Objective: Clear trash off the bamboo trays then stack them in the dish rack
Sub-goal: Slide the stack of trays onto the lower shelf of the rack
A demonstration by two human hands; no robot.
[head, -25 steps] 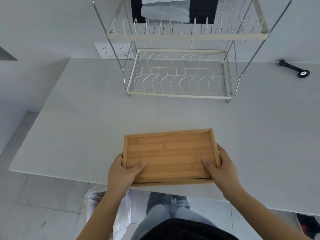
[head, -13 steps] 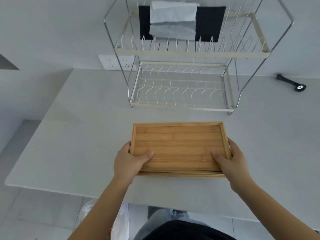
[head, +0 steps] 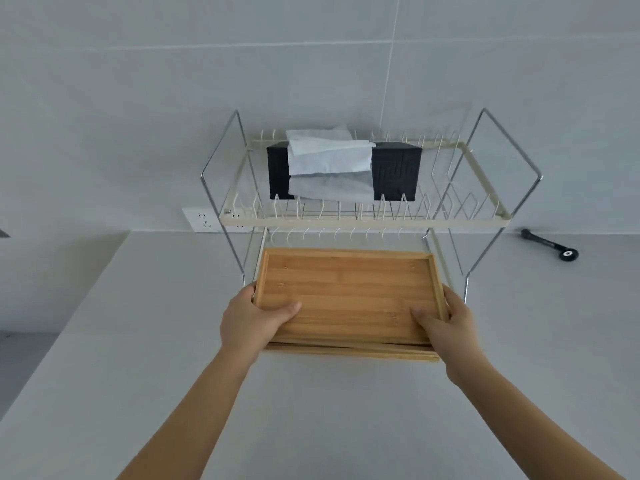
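Note:
A stack of bamboo trays (head: 349, 292) hangs between my two hands, its top tray bare. My left hand (head: 254, 318) grips the stack's left end, thumb lying inside the top tray. My right hand (head: 446, 323) grips the right end the same way. The stack's far edge reaches under the upper shelf of the two-tier wire dish rack (head: 363, 221), covering most of the lower shelf. At least one more tray edge shows beneath the top tray along the near side.
A black tissue box (head: 394, 169) with white tissue across it sits on the rack's upper shelf. A black tool (head: 550, 244) lies on the white counter (head: 311, 410) at the right. A wall socket (head: 204, 220) is behind the rack's left leg.
Both hands have carried the tray stack forward from the counter's near edge to the rack's lower shelf. The view has tilted up toward the wall.

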